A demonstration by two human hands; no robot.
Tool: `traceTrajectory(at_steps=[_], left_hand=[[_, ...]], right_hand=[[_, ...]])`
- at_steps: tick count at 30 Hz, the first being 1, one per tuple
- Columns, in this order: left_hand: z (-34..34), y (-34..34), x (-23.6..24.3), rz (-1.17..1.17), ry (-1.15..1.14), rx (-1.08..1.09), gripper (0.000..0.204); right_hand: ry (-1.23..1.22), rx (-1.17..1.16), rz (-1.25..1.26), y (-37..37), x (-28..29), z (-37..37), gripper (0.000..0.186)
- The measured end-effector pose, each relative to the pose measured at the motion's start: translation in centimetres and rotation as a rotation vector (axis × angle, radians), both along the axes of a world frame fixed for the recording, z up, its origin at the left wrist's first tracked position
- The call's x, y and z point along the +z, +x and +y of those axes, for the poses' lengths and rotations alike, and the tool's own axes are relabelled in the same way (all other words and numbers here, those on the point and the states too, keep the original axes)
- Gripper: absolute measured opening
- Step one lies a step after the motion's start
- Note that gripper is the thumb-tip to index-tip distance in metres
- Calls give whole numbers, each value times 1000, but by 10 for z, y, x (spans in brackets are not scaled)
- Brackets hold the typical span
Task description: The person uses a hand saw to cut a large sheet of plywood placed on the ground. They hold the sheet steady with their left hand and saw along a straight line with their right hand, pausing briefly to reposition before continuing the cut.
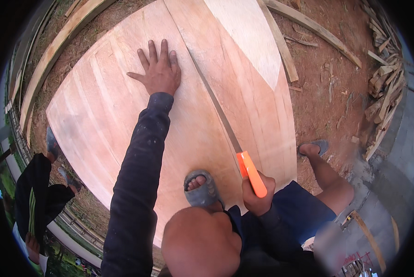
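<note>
A broad sheet of plywood [137, 115] lies beneath both my hands. My left hand [158, 69] rests flat on it with the fingers spread, left of a long dark cut line. My right hand [258, 193] is wrapped round the orange handle of a hand saw [226, 123]. Its narrow blade runs up and leftward along the cut line, away from me. Near the sheet's close edge my foot in a grey sandal [202, 189] stands on the wood, left of the saw handle.
A pale sheet [248, 32] overlaps the plywood at the far right. Timber strips [54, 55] lie at the far left, and a pile of wood scraps [386, 92] sits on the right beside concrete [393, 180]. Another person in dark trousers [36, 198] is at the left edge.
</note>
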State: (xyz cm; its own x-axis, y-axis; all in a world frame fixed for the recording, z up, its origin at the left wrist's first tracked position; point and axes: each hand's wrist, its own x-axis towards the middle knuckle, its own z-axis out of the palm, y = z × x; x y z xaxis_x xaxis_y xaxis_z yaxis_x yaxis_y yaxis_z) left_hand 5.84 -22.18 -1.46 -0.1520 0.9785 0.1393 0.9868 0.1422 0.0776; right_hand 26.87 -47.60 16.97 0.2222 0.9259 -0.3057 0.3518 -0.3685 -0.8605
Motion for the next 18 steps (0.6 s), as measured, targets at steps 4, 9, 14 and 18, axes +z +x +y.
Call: traceTrajectory(at_steps=[4,9,14,18], left_hand=[[7,11,5,-16,3,-26,48],[7,-4,-2,6,15,-16,48],[2,-2,0,12,-8,10,49],[2,4,-1,0,-8,-9,49]], right_hand=[[78,11,-47,-52,-78,184,16],[109,-26,47,-39,-62,100,10],[139,201,-226,30,11,-83,24],[69,-1,28,-6,-22,9,18]])
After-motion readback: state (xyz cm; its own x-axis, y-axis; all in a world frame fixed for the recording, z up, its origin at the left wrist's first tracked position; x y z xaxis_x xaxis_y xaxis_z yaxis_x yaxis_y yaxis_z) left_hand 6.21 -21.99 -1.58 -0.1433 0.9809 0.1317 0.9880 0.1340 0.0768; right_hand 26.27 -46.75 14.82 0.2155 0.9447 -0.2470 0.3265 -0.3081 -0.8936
